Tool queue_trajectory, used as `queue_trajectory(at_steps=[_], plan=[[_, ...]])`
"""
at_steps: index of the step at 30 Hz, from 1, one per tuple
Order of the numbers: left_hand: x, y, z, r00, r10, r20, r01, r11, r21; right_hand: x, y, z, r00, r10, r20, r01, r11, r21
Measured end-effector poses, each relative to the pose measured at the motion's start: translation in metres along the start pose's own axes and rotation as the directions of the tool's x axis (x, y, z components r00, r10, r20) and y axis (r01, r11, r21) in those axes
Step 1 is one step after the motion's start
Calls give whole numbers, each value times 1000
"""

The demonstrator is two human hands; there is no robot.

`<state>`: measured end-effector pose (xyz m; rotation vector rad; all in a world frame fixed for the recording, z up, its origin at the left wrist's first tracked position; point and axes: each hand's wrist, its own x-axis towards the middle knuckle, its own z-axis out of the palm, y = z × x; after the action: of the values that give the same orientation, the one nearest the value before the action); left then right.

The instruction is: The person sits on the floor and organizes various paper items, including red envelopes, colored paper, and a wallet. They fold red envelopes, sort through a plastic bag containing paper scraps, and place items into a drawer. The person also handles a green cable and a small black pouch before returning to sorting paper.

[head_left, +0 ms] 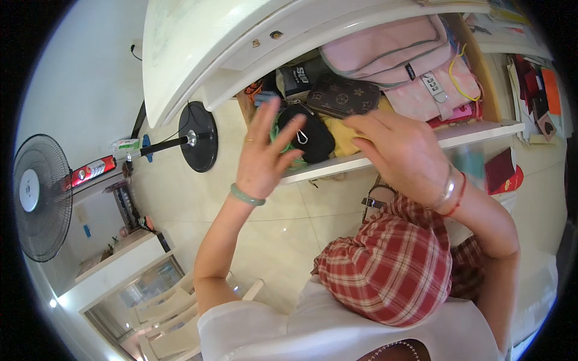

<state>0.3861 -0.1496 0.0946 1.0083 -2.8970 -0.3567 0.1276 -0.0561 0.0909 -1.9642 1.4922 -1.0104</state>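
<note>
My left hand (265, 144), fingers spread, hovers over the left end of an open drawer (385, 147). It is nearest to a black pouch (313, 139) with a silver carabiner. My right hand (402, 147) is above the drawer's front edge with fingers loosely bent and apart; I see nothing held in it. Below its fingertips lies a yellow cloth (343, 133), partly hidden. Behind that sit a brown patterned pouch (343, 95) and a dark grey pouch (299, 78). A pink bag (385, 51) and a pink notebook (415, 99) with a combination lock fill the right side.
A yellow cord (456, 75) lies over the notebook. On the floor at right are a dark red booklet (500, 170) and several papers (522, 102). A fan (42, 198) with a black round base (198, 137) stands left. Red plaid fabric (385, 268) covers my knee.
</note>
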Motion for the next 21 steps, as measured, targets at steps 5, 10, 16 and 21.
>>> queue_trajectory(at_steps=[5, 10, 16, 21], plan=[[9, -25, 32, 971, -22, 240, 39, 997, -67, -50, 17, -12, 993, -98, 62, 102, 993, -63], [11, -19, 22, 981, -60, 187, 78, 993, -90, -55, 22, -3, 988, -156, 15, 157, 984, -88], [23, 56, 7, 998, 55, -32, -56, 998, -29, -58, 41, 0, 980, -192, -47, 188, 979, -75], [22, 66, 36, 965, 217, -150, -224, 974, -29, -38, 73, 10, 969, -241, -50, 231, 960, -161]])
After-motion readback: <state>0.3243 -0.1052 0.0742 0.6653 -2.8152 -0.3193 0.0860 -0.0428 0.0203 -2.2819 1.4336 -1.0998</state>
